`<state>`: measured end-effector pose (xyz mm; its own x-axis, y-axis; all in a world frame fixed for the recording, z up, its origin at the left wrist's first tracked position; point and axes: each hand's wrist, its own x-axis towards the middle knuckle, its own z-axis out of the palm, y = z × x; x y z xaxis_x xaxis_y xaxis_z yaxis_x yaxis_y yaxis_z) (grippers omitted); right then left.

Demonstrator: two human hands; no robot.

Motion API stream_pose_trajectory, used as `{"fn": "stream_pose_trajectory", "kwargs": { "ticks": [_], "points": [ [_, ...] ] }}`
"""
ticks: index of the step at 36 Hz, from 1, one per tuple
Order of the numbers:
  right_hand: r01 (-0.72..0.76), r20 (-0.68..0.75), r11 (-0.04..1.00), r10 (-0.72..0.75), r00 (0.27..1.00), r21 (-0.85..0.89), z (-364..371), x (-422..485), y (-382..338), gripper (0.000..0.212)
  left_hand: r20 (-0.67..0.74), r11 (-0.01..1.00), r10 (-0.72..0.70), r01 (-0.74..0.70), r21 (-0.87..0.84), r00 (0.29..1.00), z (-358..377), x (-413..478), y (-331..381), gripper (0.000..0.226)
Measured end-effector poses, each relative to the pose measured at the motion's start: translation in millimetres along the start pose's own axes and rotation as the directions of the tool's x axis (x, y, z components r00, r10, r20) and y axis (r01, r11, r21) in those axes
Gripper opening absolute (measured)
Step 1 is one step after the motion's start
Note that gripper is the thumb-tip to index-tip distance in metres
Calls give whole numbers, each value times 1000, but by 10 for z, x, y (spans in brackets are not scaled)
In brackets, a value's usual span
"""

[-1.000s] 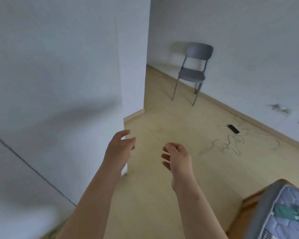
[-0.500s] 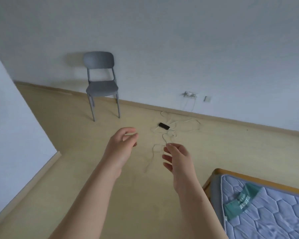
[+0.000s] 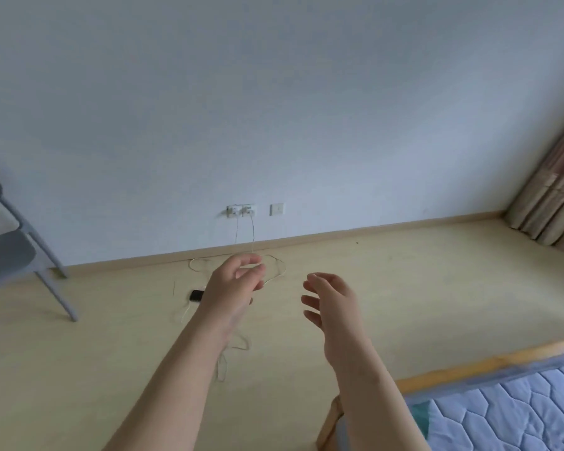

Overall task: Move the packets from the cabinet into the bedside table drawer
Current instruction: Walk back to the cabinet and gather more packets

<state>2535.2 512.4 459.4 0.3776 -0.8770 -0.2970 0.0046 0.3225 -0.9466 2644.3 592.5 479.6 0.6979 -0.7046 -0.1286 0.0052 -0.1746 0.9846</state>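
My left hand (image 3: 233, 286) and my right hand (image 3: 331, 299) are both raised in front of me over the wooden floor, a short gap between them. Their fingers are loosely curled and neither hand holds anything. No packets, no cabinet and no bedside table drawer are in view.
A grey chair (image 3: 10, 252) stands at the far left by the white wall. Thin cables (image 3: 274, 271) and a small black device (image 3: 196, 295) lie on the floor below wall sockets (image 3: 241, 210). A bed with a quilted mattress (image 3: 502, 415) fills the lower right corner. Curtains (image 3: 554, 196) hang at the right.
The view has swung to the right: the white partition left the frame, the chair slid to the left edge, and the bed and curtains came in. Both hands stay raised, holding nothing.
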Motion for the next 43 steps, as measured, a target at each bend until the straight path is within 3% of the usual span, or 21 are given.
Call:
{"fn": "stream_pose_trajectory", "kwargs": {
  "ticks": [5, 12, 26, 35, 43],
  "points": [
    [59, -72, 998, -56, 996, 34, -55, 970, -447, 8, 73, 1000, 16, -18, 22, 997, 483, 992, 260, 11],
    [15, -218, 997, 3, 976, 77, -293, 2179, -620, 8, 197, 1000, -3, -2, 25, 980, 1192, 2300, 376, 11],
    [44, -518, 983, 55, 854, 177, -621, 4844, -1338, 8, 516, 987, -34, -51, 151, 856, 2779, 5072, 802, 11],
    [35, -661, 953, 183, 728, 302, -1431, 5879, -1422, 10, 679, 972, -138, -33, 231, 721, 4121, 5952, 812, 11],
    [108, -695, 950, 133, 707, 292, -2535, 7068, -2029, 9, 741, 971, -100, -96, 217, 664, 5750, 6678, 1174, 10]
  ]
}}
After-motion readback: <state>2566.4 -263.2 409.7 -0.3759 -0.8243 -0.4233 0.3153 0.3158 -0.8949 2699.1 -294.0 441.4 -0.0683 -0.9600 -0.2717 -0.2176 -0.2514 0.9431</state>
